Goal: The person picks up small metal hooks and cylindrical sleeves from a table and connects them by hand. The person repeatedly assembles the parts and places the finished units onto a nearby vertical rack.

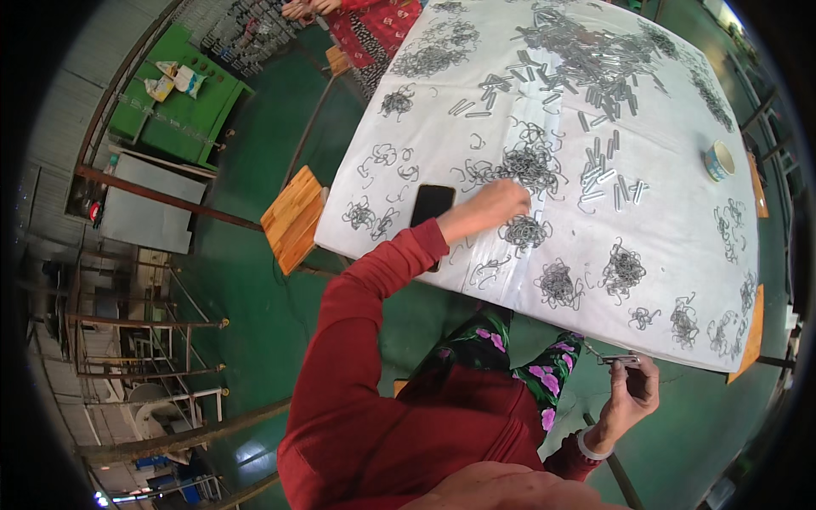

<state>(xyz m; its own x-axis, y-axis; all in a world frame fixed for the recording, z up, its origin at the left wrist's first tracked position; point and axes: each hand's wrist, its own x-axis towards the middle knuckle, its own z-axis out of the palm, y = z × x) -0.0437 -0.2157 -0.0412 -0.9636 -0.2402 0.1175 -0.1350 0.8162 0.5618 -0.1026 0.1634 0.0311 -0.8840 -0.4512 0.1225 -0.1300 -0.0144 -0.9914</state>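
Observation:
My left hand (501, 202) reaches over the white-covered table, its fingers curled together between two heaps of bent wire hooks. The larger heap of wire hooks (529, 163) lies just beyond it, the smaller heap (524, 231) on its near side. Whatever its fingertips hold is hidden. Off the table's near edge, my right hand (629, 398) pinches a small metal strip (620, 359) between thumb and fingers, with thin wire sticking out toward the left. Straight metal strips (599, 170) lie loose beyond the left hand. Beside my left wrist is a black phone (432, 204).
More piles of wire hooks (625, 269) dot the table (382, 187), and a big spread of metal strips (586, 51) covers its far part. A paper cup (719, 161) stands at the right. A wooden stool (293, 218) is by the left edge. Another person (374, 34) is at the far left.

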